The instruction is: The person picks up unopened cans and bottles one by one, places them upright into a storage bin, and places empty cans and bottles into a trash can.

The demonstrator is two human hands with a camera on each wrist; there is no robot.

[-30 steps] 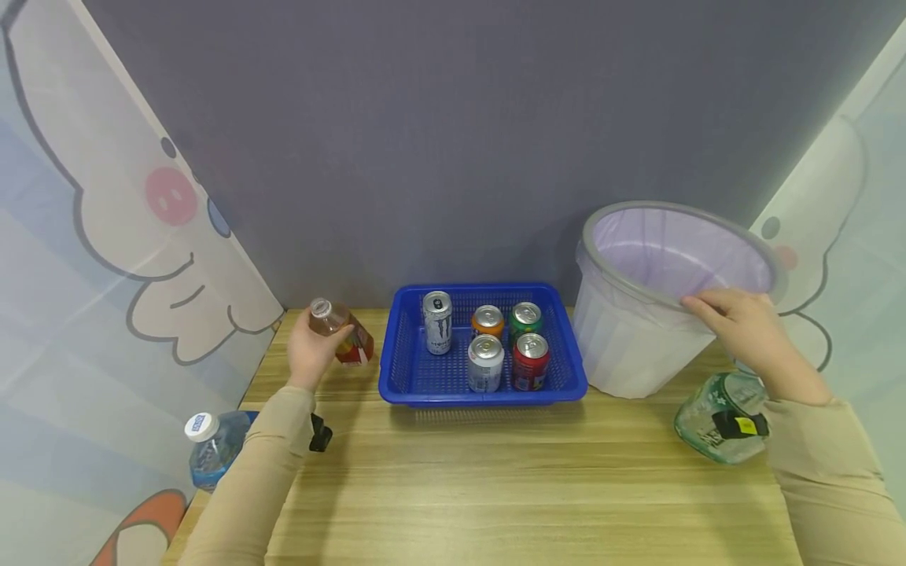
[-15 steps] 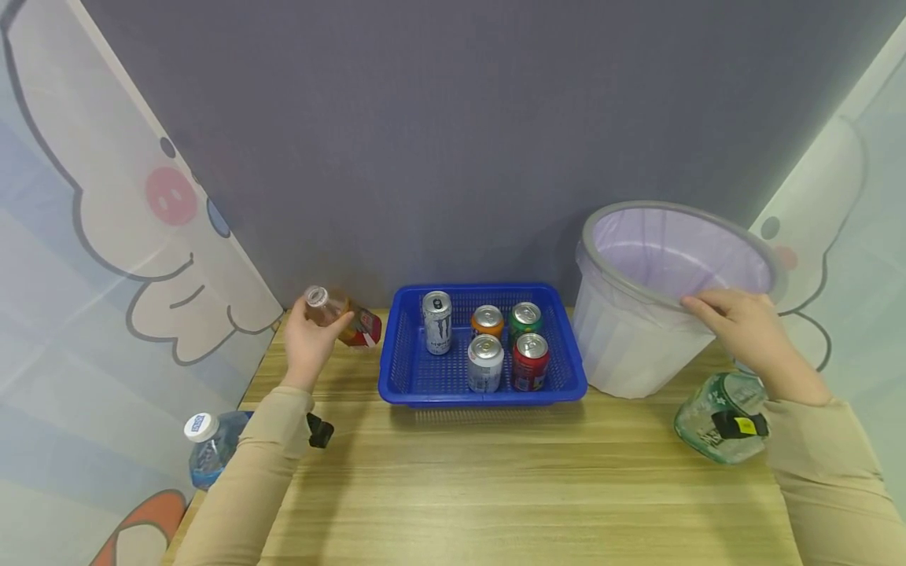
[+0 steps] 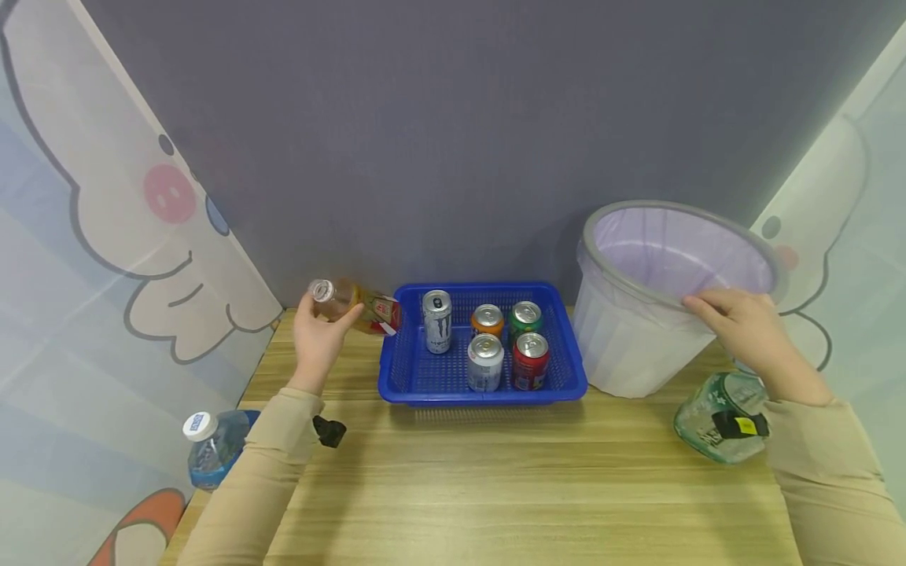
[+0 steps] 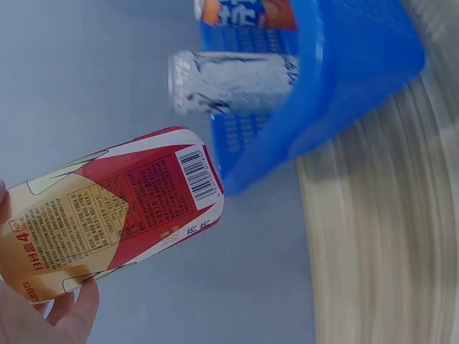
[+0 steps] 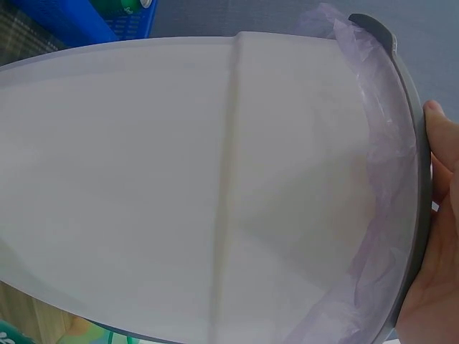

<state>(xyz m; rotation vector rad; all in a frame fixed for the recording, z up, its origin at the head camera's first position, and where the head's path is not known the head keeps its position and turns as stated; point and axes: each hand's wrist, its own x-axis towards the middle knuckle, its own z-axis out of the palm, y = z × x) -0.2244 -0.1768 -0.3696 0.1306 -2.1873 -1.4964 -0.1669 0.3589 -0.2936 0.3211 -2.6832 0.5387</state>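
Your left hand [image 3: 314, 342] has its fingers clamped round the tilted red-and-gold bottle [image 3: 375, 310] near the desk's [image 3: 495, 487] back-left corner, its base at the rim of the blue basket [image 3: 481, 398], though whether they touch is hard to tell. Just inside stands the tall silver can [image 3: 437, 326] in the way, four shorter cans [image 3: 484, 368] beyond it. Your right hand [image 3: 739, 326] grips the rim of the bin [image 3: 616, 338] at the desk's back right, the green-tinted bottle [image 3: 711, 428] below your wrist, the white-capped bottle [image 3: 218, 444] by the left edge.
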